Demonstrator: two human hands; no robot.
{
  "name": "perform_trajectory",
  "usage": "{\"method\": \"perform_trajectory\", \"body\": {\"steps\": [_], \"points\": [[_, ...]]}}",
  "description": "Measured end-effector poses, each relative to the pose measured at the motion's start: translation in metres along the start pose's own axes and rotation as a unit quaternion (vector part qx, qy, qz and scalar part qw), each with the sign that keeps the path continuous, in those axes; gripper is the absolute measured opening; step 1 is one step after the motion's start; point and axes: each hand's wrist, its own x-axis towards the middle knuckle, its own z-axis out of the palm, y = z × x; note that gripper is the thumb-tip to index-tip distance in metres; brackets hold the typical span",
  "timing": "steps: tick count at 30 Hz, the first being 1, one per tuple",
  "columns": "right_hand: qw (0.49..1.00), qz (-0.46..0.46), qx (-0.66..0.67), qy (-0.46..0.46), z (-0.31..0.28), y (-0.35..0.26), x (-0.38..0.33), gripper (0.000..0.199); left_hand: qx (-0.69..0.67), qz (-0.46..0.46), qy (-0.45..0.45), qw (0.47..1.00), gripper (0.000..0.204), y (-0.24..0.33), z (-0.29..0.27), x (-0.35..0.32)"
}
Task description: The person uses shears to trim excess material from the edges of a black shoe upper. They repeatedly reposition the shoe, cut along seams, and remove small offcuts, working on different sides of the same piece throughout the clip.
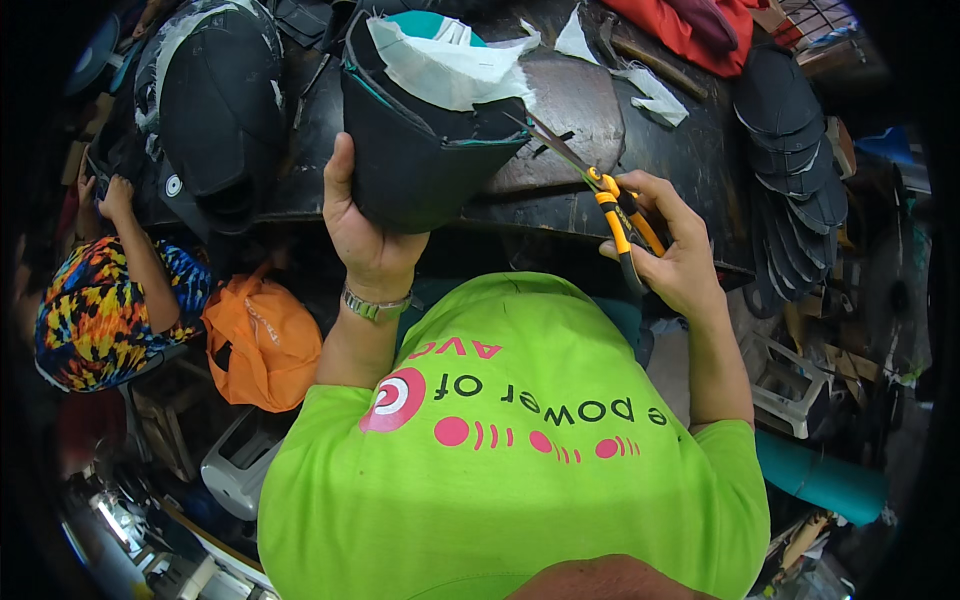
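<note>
My left hand (375,235) grips a black curved piece (425,175), its shape like a shoe upper, with the thumb along its left side and the fingers hidden behind it. A teal edge shows along its rim, and a torn white cloth (450,70) hangs over its top. In my right hand (670,235) are scissors (612,205) with yellow and black handles. Their blades point up and left to the right corner of the black piece's rim; whether they touch it I cannot tell. Behind them lies a worn grey-brown slab (575,120) on the dark table (690,180).
White scraps (655,97) lie on the table. Large black pieces (222,110) are piled at the left, and a stack of black curved pieces (795,180) stands at the right edge. Red fabric (690,30) lies far right. Left, a person in a colourful garment (110,310) works near an orange bag (262,340).
</note>
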Motion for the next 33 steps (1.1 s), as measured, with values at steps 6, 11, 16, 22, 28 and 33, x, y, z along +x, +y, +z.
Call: {"method": "perform_trajectory", "body": {"steps": [6, 11, 16, 22, 28, 33], "points": [[0.998, 0.025, -0.027, -0.057, -0.013, 0.009, -0.007, 0.056, 0.058, 0.003, 0.096, 0.994, 0.037, -0.003, 0.013, -0.009], [0.978, 0.072, 0.192, 0.038, 0.008, 0.029, 0.0, 0.053, 0.491, -0.045, 0.045, 0.869, 0.033, -0.011, 0.022, -0.012], [0.822, 0.313, 0.476, -0.002, 0.035, 0.036, -0.022, 0.048, 0.497, -0.123, 0.08, 0.856, 0.031, -0.019, 0.009, -0.011], [0.758, 0.406, 0.51, 0.021, 0.042, 0.041, -0.036, 0.031, 0.377, -0.127, 0.095, 0.913, 0.028, -0.028, -0.002, -0.013], [0.758, 0.424, 0.497, 0.004, 0.039, 0.039, -0.034, 0.032, 0.547, -0.09, 0.077, 0.829, 0.027, -0.037, -0.015, -0.006], [0.745, 0.439, 0.502, -0.02, 0.035, 0.043, -0.037, 0.036, 0.607, -0.067, 0.066, 0.789, 0.033, -0.039, -0.014, -0.008]]}}
